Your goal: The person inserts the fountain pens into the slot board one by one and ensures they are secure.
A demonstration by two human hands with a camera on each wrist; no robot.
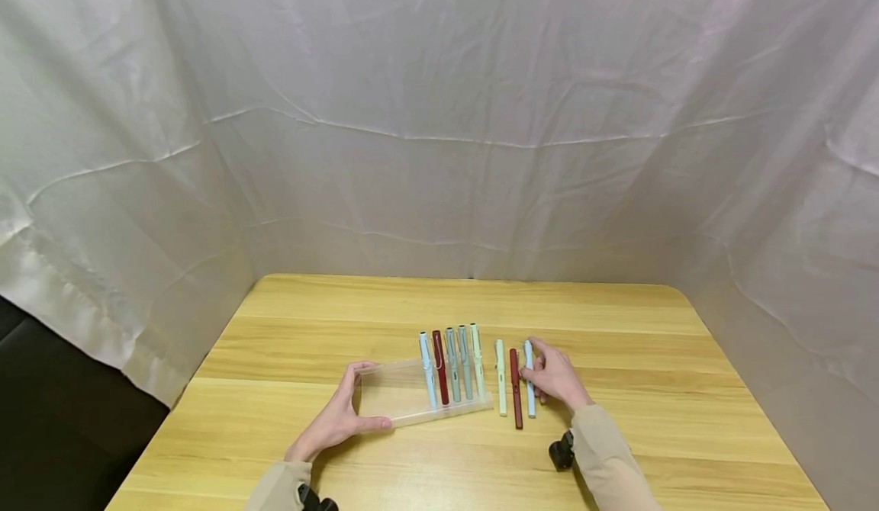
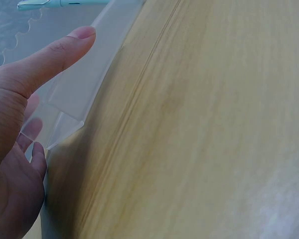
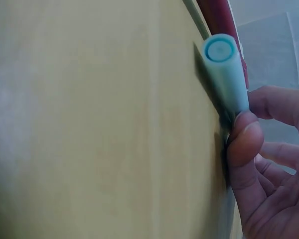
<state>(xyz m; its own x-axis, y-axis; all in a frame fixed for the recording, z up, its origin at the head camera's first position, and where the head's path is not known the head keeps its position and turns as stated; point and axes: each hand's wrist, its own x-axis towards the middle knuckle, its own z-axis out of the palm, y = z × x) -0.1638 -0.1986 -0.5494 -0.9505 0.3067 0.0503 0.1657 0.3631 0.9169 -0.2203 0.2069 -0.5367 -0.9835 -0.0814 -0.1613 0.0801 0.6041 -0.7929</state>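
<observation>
My left hand (image 1: 339, 413) grips the left end of a clear plastic pen rack (image 1: 391, 390), thumb along the front edge and fingers at the back. In the left wrist view its scalloped edge (image 2: 21, 37) shows beyond the thumb. Several pens stand side by side on the rack's right part: a light blue pen (image 1: 427, 366), a dark red pen (image 1: 439, 366), two grey-green ones and a pale green one (image 1: 477, 358). My right hand (image 1: 558, 377) pinches another light blue pen (image 3: 226, 79) between thumb and fingers at the right of the rack.
Between the rack and my right hand lie a pale green pen (image 1: 500, 377) and a dark red pen (image 1: 516, 389) on the wooden table (image 1: 439, 465). Pale curtains (image 1: 467, 191) hang behind the table and at both sides. A black surface (image 1: 62, 412) shows at the lower left.
</observation>
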